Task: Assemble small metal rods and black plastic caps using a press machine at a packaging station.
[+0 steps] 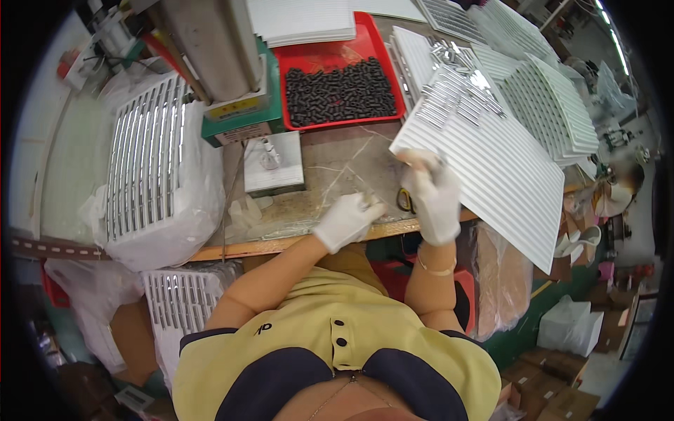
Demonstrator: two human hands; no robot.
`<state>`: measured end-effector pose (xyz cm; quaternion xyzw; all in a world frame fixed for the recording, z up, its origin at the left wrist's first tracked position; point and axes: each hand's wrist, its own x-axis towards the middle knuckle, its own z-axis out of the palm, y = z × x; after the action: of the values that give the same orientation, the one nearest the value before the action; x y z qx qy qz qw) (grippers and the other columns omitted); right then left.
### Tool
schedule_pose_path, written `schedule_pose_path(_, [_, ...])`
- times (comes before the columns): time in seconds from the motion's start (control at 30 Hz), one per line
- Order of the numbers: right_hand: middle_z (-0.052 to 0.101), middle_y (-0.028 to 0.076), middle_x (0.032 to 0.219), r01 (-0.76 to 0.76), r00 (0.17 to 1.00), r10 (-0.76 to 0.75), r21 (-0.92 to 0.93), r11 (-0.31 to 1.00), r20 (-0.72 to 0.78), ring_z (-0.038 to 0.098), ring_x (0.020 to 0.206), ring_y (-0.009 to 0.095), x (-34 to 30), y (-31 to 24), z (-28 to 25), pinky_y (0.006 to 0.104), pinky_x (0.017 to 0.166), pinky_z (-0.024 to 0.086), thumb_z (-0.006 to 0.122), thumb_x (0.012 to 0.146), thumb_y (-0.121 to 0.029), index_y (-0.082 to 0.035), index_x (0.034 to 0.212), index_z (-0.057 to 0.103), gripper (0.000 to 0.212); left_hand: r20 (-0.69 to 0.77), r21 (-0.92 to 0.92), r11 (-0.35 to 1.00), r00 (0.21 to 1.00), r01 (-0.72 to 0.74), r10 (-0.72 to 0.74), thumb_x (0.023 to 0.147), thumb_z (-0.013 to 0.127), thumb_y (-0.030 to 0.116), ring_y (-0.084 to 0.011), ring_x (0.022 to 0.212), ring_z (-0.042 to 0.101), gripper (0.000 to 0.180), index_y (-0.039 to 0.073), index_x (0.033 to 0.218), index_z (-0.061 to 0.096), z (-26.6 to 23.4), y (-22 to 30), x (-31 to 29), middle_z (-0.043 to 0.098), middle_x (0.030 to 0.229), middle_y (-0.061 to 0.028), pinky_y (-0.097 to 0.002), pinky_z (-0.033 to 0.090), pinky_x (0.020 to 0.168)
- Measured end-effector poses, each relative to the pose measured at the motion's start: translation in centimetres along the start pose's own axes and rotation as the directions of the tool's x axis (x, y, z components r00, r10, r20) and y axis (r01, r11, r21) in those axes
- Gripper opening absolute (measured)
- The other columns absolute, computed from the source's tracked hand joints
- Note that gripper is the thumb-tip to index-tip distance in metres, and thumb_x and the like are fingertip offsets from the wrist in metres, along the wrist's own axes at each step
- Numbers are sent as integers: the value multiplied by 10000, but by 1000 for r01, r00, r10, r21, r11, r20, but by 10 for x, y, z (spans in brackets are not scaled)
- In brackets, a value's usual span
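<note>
My right hand (432,196), in a white glove, grips the near left corner of a white ribbed plastic panel (491,168) that tilts up off the workbench. Several shiny metal strips (460,88) lie loose on the panel's far end. My left hand (347,221), also gloved, rests at the bench's front edge with fingers curled; whether it holds a small piece I cannot tell. A pair of scissors with yellow handles (405,201) lies between the two hands, partly hidden by the right one.
A red tray (295,52) of small black parts sits at the back. A small white block (272,168) stands left of centre. Chrome-slatted grilles in plastic bags (151,165) fill the left. More white panels (554,105) are stacked at the right. Cardboard boxes (562,400) stand on the floor.
</note>
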<state>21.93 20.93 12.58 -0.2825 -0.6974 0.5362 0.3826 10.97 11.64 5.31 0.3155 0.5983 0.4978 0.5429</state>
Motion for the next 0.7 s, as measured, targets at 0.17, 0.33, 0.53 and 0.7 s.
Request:
schedule_pose_path(0.17, [663,111,860,-110,968,170,-295,949,186,634,779,225,90,106,93,300,698,473,601,846,-201,-6,972,618,233,-206,547,748,806,-375,554,843,591,143,-103,557,550,150,32,932,639,-99,14,-96,596,669,-45,-236,440,535])
schedule_pose_path(0.33, [594,191,1095,-46,945,270,-740,671,186,567,1020,341,113,108,123,402,862,450,595,838,-310,-17,1105,532,402,-803,584,655,463,479,376,782,644,164,-211,733,622,263,39,1013,625,-218,41,-155,644,803,-128,-299,478,673])
schedule_pose_path(0.53, [623,128,1053,55,944,248,-844,533,218,589,981,326,132,105,128,402,820,475,588,837,-274,-122,1034,613,250,-762,638,508,569,579,309,713,704,251,-291,762,625,383,16,1003,617,-268,21,-161,642,829,-169,-356,476,703])
schedule_pose_path(0.7, [661,91,956,203,898,265,-864,460,352,621,921,296,152,101,137,405,756,499,607,811,-326,-191,999,673,240,-841,528,449,518,721,157,680,724,258,-293,739,623,410,-19,963,615,-246,35,-167,639,811,-177,-353,474,689])
